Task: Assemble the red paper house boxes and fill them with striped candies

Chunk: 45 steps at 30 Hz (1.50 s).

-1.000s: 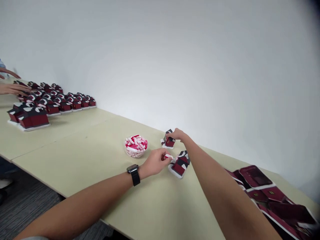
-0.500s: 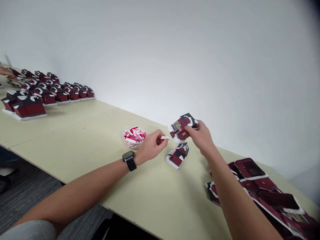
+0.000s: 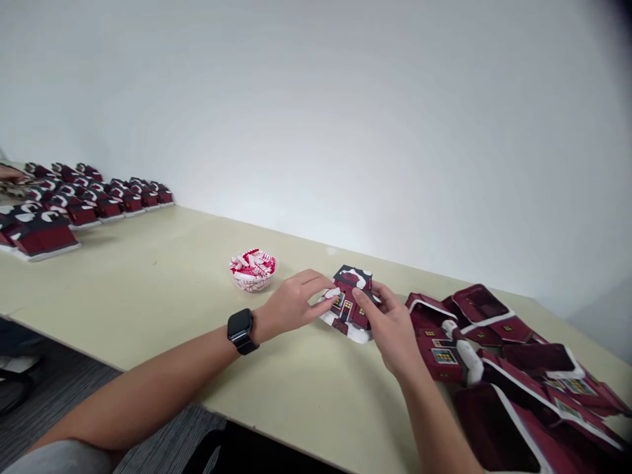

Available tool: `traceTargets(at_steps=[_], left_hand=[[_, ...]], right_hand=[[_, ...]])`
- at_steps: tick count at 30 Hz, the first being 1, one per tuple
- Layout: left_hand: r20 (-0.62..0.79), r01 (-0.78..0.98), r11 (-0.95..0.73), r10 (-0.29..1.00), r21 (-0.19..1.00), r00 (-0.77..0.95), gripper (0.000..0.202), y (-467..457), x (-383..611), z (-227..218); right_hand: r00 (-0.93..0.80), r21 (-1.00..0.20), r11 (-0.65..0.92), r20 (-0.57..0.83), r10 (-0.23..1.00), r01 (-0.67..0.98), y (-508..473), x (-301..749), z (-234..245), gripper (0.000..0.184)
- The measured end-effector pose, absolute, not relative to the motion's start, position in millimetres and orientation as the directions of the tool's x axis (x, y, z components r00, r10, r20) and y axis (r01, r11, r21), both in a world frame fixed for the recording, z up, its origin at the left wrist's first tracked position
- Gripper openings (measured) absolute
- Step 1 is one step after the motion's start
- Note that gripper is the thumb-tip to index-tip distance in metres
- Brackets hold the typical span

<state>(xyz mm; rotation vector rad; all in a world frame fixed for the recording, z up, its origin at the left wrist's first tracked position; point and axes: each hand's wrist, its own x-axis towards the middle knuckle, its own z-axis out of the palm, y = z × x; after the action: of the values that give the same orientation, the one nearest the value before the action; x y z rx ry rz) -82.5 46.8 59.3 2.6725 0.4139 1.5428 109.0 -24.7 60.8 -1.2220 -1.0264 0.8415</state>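
My right hand [image 3: 395, 326] grips a small dark-red model house [image 3: 353, 299] with a snow-patched dark roof, yellow-paned windows and a white base. The house is tilted with its front towards me, just above or on the table; which, I cannot tell. My left hand [image 3: 301, 301] pinches a small white piece [image 3: 332, 293] against the front of the house, beside a window. To the left of that hand stands a clear round bowl [image 3: 253, 283] full of red and white striped pieces.
Several dark-red house shells [image 3: 523, 375] lie heaped on the table at the right. Rows of roofed model houses [image 3: 106, 201] stand at the far left, with another person's hand [image 3: 10, 174] beyond them. The cream table [image 3: 187, 263] meets a white wall [image 3: 316, 131] at the back.
Both hands have come together, bringing the small piece up to the house front. The house has turned more upright and lower. A second small house below it no longer shows. The view has shifted.
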Motion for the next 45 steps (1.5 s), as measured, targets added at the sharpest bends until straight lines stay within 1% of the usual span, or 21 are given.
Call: traceTargets(at_steps=[4,7,9,12,14,17,24,28,32,37,40,45], left_hand=[[0.834,0.192,-0.971,0.220,0.140,0.506,0.016,48.0,-81.9,59.0],[0.834,0.197,-0.972,0.215,0.130,0.509,0.019,48.9,-81.6,59.5],[0.831,0.227,-0.970,0.194,0.084,0.521,0.021,50.1,-82.6,60.5],[0.787,0.294,-0.956,0.160,-0.028,0.596,0.030,52.8,-85.6,61.7],[0.741,0.311,-0.949,0.170,-0.056,0.650,0.034,54.6,-87.8,61.8],[0.705,0.292,-0.956,0.201,-0.010,0.681,0.035,56.9,-90.0,60.8],[0.750,0.226,-0.973,0.180,0.041,0.637,0.027,58.5,-91.0,58.5],[0.763,0.210,-0.975,0.191,0.075,0.617,0.027,57.8,-90.2,58.2],[0.775,0.197,-0.976,0.197,0.095,0.601,0.025,58.0,-89.8,57.8],[0.777,0.204,-0.978,0.162,0.043,0.609,0.024,57.2,-89.6,60.1],[0.772,0.210,-0.978,0.137,0.005,0.621,0.022,56.1,-89.6,61.6],[0.742,0.221,-0.975,0.144,-0.006,0.654,0.023,55.6,-90.6,61.9]], right_hand=[[0.284,-0.986,0.141,0.109,0.953,-0.092,-27.2,108.0,58.5,0.053],[0.273,-0.986,0.127,0.094,0.957,-0.107,-28.1,106.9,56.8,0.051],[0.291,-0.986,0.124,0.088,0.953,-0.107,-28.1,106.3,56.5,0.051],[0.293,-0.987,0.097,0.056,0.954,-0.127,-28.6,105.2,58.1,0.052],[0.275,-0.989,0.068,0.029,0.961,-0.133,-29.6,104.1,59.6,0.052],[0.246,-0.988,0.048,0.011,0.969,-0.146,-31.0,102.4,60.3,0.052],[0.219,-0.977,-0.017,-0.065,0.974,-0.214,-29.0,102.3,55.5,0.058],[0.206,-0.981,-0.011,-0.052,0.977,-0.196,-29.5,103.9,53.6,0.060],[0.178,-0.985,0.013,-0.019,0.984,-0.173,-29.9,104.3,53.3,0.059],[0.163,-0.983,0.015,-0.016,0.987,-0.185,-28.1,104.8,52.4,0.057],[0.162,-0.987,0.011,-0.016,0.987,-0.161,-28.6,104.9,52.2,0.057],[0.149,-0.993,0.030,0.013,0.989,-0.112,-30.4,102.8,53.1,0.055]])
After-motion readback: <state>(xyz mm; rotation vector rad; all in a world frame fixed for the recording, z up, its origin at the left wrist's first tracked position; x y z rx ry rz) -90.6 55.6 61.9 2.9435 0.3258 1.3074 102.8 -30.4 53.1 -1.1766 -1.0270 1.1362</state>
